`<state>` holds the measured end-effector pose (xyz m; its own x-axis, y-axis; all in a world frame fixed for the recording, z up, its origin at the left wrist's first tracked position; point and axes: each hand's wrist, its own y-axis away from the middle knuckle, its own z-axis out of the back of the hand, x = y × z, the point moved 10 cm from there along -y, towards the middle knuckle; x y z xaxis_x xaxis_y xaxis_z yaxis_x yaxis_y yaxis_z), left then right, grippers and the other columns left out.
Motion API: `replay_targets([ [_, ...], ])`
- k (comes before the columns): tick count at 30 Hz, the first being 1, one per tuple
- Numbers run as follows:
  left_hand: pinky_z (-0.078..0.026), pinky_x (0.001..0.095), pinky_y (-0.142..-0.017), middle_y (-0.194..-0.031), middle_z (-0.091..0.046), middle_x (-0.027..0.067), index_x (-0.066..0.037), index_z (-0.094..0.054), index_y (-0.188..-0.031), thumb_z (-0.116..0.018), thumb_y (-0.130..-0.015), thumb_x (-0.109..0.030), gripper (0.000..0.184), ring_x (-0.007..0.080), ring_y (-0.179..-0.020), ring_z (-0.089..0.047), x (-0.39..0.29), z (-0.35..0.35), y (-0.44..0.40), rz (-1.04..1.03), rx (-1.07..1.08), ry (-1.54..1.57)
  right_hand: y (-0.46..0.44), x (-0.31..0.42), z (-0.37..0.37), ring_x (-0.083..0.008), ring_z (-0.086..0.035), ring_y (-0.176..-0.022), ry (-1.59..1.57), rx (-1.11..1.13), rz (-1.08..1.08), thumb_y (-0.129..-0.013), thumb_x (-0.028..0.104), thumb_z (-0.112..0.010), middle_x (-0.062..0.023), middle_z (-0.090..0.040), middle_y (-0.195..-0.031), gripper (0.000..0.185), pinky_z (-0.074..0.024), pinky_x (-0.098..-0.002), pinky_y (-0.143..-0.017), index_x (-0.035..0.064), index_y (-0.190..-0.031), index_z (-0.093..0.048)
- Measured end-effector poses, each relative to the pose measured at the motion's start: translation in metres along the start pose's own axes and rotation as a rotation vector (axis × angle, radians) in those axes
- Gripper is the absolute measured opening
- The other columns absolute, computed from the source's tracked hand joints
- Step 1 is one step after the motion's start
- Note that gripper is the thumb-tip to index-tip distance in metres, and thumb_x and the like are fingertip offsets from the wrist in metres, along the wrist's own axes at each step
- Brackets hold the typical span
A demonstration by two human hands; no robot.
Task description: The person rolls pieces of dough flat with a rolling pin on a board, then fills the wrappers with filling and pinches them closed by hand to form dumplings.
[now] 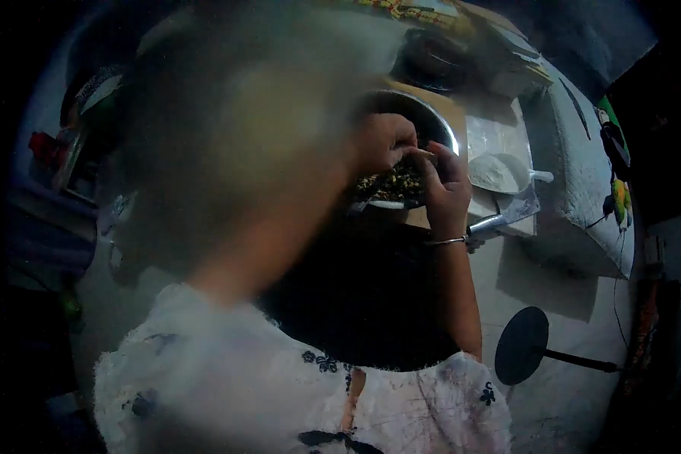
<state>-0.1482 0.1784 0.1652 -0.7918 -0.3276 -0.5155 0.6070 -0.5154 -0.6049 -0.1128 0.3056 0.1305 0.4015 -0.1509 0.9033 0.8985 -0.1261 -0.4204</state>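
Note:
My left hand [386,142] and my right hand [448,189] meet above a metal bowl [443,125]. Both are closed, fingertips pinched together on a small pale piece of dough [422,153], mostly hidden by the fingers. Beneath them the bowl holds a dark, chopped green-and-yellow filling [402,186]. A bangle circles my right wrist. Just right of that hand lies a shiny metal cylinder [486,225], its kind unclear. A white container of flour [498,172] with a short handle stands further right.
A round dark flat pan [522,344] with a long handle lies at lower right. A pale block-like ledge [579,178] rises on the right. A dark pot [431,59] sits behind the bowl. A blurred smear covers much of the left half.

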Motion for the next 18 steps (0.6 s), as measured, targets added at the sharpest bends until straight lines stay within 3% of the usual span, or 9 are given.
replay_targets([
  [8, -0.049, 0.0317, -0.068, -0.08, -0.062, 0.009, -0.004, -0.064, -0.084, -0.066, -0.08, -0.005, 0.005, 0.0224, -0.076, -0.061, 0.001, 0.014, -0.001, 0.045, -0.109, 0.072, -0.004, -0.031, -0.003, -0.0143, -0.062, -0.09, -0.095, 0.112, -0.127, -0.087, 0.005, -0.064, -0.0086, -0.065, -0.1, 0.026, -0.0509, -0.0258, -0.078, -0.0003, -0.111, -0.058],
  [11, -0.049, 0.0311, -0.07, -0.084, -0.065, 0.0086, -0.004, -0.065, -0.088, -0.065, -0.081, -0.004, 0.007, 0.0203, -0.079, -0.062, 0.01, 0.01, 0.001, 0.148, -0.105, 0.192, -0.003, -0.031, -0.004, -0.0128, -0.062, -0.088, -0.182, 0.112, -0.159, -0.089, 0.008, -0.062, -0.0076, -0.065, -0.099, 0.023, -0.0509, -0.0249, -0.077, -0.0005, -0.11, -0.058],
  [18, -0.05, 0.0326, -0.071, -0.086, -0.066, 0.0094, -0.005, -0.066, -0.092, -0.065, -0.082, -0.008, 0.01, 0.0204, -0.078, -0.063, 0.011, 0.001, 0.001, 0.107, 0.01, 0.122, -0.002, -0.034, 0.002, -0.012, -0.062, -0.087, -0.152, 0.102, -0.237, -0.09, 0.011, -0.061, -0.0071, -0.065, -0.099, 0.022, -0.0507, -0.0241, -0.076, -0.0014, -0.109, -0.06],
])
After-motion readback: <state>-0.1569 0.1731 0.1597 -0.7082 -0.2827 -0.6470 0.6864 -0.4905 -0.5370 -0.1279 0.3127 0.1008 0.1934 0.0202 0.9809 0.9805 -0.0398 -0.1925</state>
